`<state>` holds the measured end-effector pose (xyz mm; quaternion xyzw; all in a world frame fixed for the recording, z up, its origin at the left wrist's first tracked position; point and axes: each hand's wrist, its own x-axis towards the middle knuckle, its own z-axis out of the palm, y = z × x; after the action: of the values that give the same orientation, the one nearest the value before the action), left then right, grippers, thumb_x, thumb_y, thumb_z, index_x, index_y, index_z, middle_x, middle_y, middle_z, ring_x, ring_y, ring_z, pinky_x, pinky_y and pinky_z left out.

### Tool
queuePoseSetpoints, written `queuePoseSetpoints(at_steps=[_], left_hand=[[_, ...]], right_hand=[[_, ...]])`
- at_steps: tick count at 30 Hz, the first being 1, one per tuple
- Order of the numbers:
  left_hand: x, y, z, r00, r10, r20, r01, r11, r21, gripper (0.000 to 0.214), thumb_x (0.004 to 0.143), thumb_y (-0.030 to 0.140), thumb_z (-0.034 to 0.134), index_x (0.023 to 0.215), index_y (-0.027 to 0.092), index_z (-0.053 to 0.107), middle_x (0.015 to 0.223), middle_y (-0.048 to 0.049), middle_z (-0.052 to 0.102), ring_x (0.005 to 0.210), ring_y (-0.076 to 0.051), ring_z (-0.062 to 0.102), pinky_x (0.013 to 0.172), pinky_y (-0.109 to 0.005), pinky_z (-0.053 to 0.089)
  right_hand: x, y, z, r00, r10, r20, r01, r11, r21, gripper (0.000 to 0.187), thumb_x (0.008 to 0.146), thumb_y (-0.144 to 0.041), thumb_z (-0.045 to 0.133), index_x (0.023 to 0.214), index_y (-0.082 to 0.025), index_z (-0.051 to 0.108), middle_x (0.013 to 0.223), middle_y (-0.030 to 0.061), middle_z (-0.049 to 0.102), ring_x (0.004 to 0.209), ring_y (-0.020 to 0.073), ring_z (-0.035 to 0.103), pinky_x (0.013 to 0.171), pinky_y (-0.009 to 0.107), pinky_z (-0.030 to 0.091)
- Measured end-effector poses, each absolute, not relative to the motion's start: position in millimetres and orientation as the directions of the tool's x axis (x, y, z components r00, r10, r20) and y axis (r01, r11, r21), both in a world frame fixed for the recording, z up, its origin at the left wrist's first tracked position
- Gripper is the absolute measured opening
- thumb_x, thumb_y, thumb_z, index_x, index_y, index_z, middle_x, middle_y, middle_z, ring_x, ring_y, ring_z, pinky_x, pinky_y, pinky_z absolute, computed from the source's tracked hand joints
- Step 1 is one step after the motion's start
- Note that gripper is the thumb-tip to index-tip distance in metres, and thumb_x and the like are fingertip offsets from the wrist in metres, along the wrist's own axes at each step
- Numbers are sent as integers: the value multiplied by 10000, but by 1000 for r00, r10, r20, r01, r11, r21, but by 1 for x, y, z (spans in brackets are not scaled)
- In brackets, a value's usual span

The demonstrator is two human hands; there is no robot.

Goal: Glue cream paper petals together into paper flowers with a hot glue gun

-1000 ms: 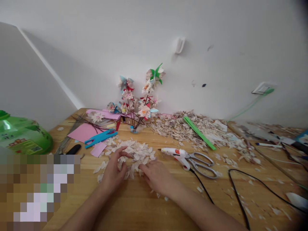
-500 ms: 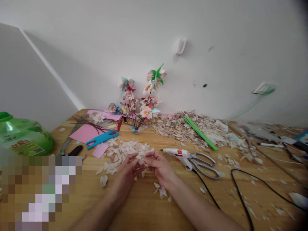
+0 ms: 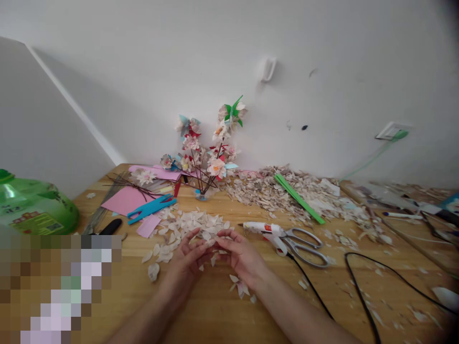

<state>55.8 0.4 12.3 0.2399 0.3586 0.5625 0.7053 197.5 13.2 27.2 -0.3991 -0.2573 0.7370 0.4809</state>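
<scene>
My left hand [image 3: 187, 262] and my right hand [image 3: 243, 259] meet above the wooden tabletop, fingertips almost touching. Between them they pinch a small pale petal [image 3: 209, 242], partly covered by the fingers. Just beyond lies a loose heap of similar whitish petals [image 3: 193, 221]. Below my right wrist rests a small pinkish-white flower [image 3: 241, 287]. A white glue gun [image 3: 267, 230] lies right of my right hand, its nozzle pointing left, beside grey-handled scissors [image 3: 306, 253].
Finished flowers on stems [image 3: 217, 168] stand near the wall. A large scrap heap [image 3: 258, 191] carries green strips [image 3: 299, 199]. Black cable [image 3: 362, 306] crosses the right side. On the left are pink paper [image 3: 124, 200], a blue cutout [image 3: 152, 209] and a green jug [image 3: 39, 203].
Both hands stay nearly in place, fingers shifting slightly around the petal. The view has moved a little; the things on the table lie as before.
</scene>
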Motion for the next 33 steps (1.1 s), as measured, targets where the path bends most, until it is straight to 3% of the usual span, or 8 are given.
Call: queuePoseSetpoints(at_steps=[9,15,20,26,33], left_hand=[[59,2,4,139,960,-243,-559,279,781,659,594,171,777,1152,155,427,742,-37,717,682,-151,670,657,-269,513],[58,3,3,140,961,-240,-524,277,805,652,613,190,768,1163,154,418,757,-53,721,741,-179,675,677,-287,499],[59,1,4,167,958,-232,-538,286,793,655,607,209,773,1163,153,432,742,-45,717,690,-163,663,670,-281,489],[60,0,8,168,947,-275,-585,320,745,522,663,361,720,1094,164,503,675,-9,679,636,-140,635,629,-269,494],[60,1,7,158,952,-263,-530,306,791,640,566,199,798,1119,161,477,674,-4,685,610,-131,635,600,-240,473]], right_hand=[[202,13,24,-219,924,-312,-512,-381,-770,396,467,-256,858,726,-170,570,599,-42,654,560,128,625,544,249,511],[201,12,27,-233,922,-309,-518,-387,-763,371,606,-464,754,710,-163,562,603,-19,659,553,114,612,519,233,512],[200,12,28,-220,924,-313,-495,-383,-780,421,460,-262,859,730,-168,550,585,-39,661,542,117,619,533,234,516],[201,15,21,-204,923,-327,-501,-385,-775,430,465,-275,854,737,-172,537,575,-36,663,536,122,619,526,241,512],[196,13,20,-216,922,-322,-498,-388,-775,423,472,-307,850,709,-175,525,591,-35,639,564,135,617,568,280,517]])
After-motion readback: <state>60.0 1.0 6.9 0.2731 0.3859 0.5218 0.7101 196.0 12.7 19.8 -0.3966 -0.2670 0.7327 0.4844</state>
